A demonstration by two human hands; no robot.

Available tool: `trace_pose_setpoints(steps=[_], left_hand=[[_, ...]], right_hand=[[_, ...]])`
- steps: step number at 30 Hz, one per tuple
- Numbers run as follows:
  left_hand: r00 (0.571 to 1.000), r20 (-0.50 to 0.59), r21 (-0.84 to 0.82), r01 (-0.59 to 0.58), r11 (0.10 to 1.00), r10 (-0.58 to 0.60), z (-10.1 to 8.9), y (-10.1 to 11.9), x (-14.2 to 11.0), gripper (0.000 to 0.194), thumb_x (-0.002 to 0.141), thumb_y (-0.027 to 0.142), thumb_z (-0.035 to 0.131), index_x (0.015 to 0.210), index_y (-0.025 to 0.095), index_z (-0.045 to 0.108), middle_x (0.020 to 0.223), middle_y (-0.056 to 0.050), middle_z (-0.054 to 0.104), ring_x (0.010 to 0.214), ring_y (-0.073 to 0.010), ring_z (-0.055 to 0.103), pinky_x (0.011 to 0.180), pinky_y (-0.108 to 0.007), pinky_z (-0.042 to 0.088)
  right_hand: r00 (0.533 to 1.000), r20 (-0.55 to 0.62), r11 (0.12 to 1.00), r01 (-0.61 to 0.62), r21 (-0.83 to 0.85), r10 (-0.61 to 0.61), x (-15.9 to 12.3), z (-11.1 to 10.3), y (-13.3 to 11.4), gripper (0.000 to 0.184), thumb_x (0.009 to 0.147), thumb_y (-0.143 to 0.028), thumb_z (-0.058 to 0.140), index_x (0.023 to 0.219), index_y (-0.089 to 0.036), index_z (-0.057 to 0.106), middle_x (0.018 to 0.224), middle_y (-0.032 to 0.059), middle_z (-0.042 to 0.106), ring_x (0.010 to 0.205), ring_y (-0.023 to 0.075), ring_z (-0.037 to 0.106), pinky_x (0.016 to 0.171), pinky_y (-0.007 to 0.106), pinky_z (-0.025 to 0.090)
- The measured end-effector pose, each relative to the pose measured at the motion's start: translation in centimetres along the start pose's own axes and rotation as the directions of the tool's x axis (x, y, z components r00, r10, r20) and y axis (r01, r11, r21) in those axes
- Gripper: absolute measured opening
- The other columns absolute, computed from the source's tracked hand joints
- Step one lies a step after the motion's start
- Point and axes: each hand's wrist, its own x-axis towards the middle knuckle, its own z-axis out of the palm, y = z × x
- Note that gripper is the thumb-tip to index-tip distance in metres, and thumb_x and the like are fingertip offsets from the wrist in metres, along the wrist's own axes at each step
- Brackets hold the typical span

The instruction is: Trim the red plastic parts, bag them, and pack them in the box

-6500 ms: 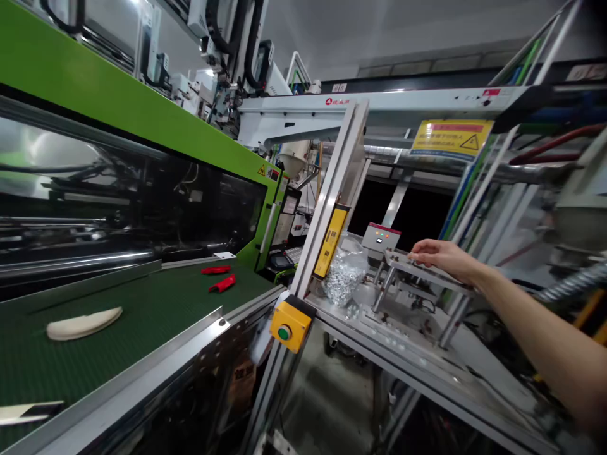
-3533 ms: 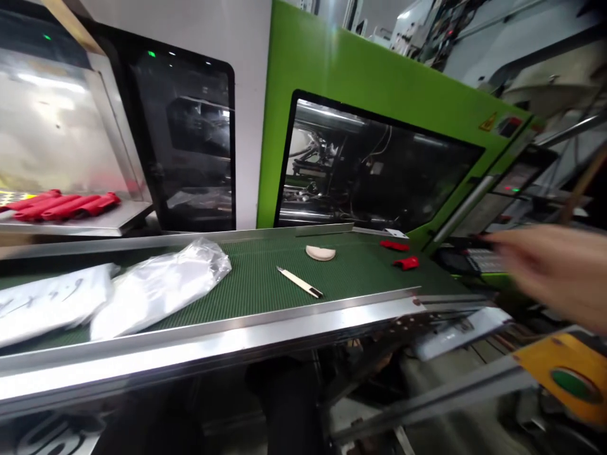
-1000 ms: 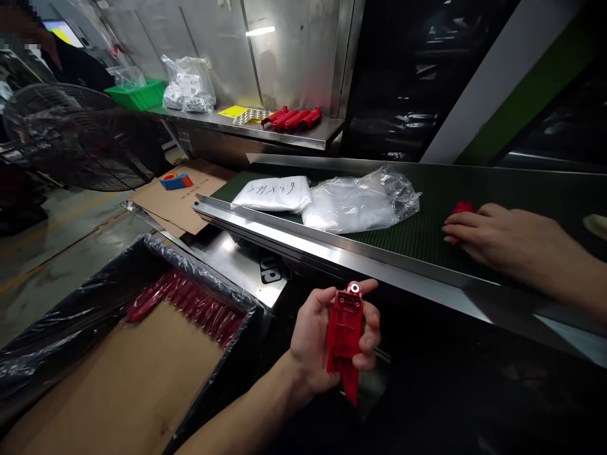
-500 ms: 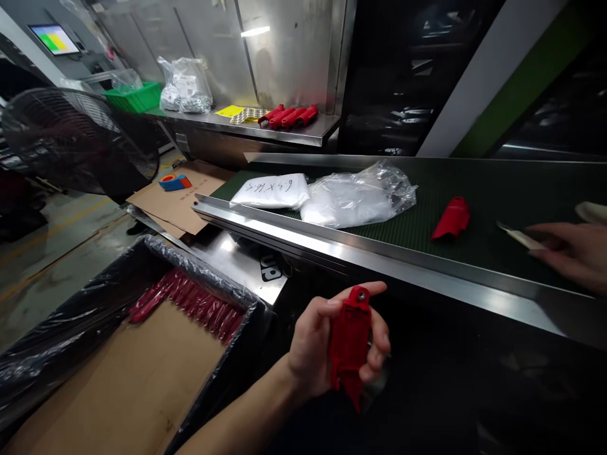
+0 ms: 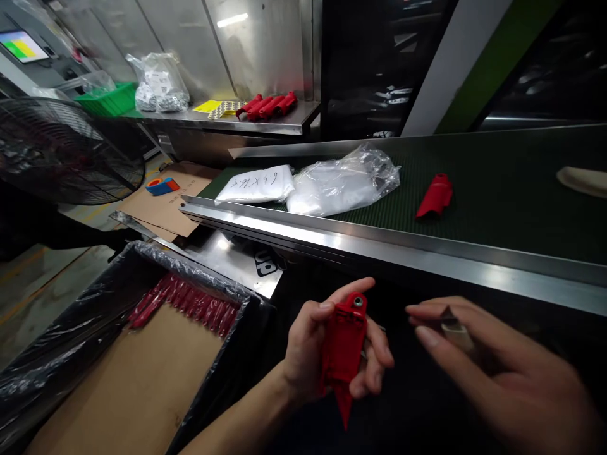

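Observation:
Low in front of the conveyor, my left hand (image 5: pixel 308 344) grips a red plastic housing (image 5: pixel 344 344), its hollow side facing me. The housing has a metal-lined hole at its top and a pointed lower end. To the right, my right hand (image 5: pixel 502 366) is slightly blurred. Between its thumb and fingers it holds a small knife (image 5: pixel 455 332) with a pale handle and a short blade. A gap separates the knife from the housing. Another red housing (image 5: pixel 435 197) lies on the green conveyor belt (image 5: pixel 512 202).
Bagged white packs (image 5: pixel 258 184) and a clear plastic bag (image 5: pixel 346 180) rest on the belt behind its metal rail (image 5: pixel 332 240). A black-lined bin (image 5: pixel 118 354) at left holds wrapped red parts (image 5: pixel 190 303). Several red housings (image 5: pixel 268 106) sit on a steel shelf. A fan (image 5: pixel 66 151) stands left.
My right hand has come from over the belt, down and left towards the left hand, bringing the knife. The left hand still holds the housing, tilted slightly. The view has shifted a little right.

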Motion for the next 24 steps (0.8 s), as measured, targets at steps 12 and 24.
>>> trace_pose_setpoints(steps=[12,24], left_hand=[[0.974,0.002,-0.049,0.228,0.972,-0.229,-0.2,-2.2,-0.7,0.062,0.095,0.044,0.019,0.15,0.017,0.026,0.078,-0.016,0.07,0.052,-0.02,0.067,0.036,-0.018,0.045],[0.839,-0.54,0.214,0.213,0.953,-0.066,-1.3,-2.6,-0.7,0.044,0.094,0.048,0.052,0.119,0.013,0.06,0.11,-0.013,0.065,0.097,-0.0188,0.062,0.08,-0.026,0.052]], right_hand=[[0.873,0.351,0.71,-0.482,0.513,0.339,-0.3,2.5,-3.0,0.03,0.089,-0.051,0.058,0.097,-0.024,0.067,0.07,0.0003,0.067,0.063,0.0157,0.066,0.052,0.023,0.053],[0.939,-0.049,0.939,0.337,-0.076,-0.341,-3.1,2.4,-2.9,0.033,0.093,-0.009,0.05,0.121,-0.019,0.064,0.12,0.0058,0.064,0.11,0.0176,0.061,0.088,0.025,0.053]])
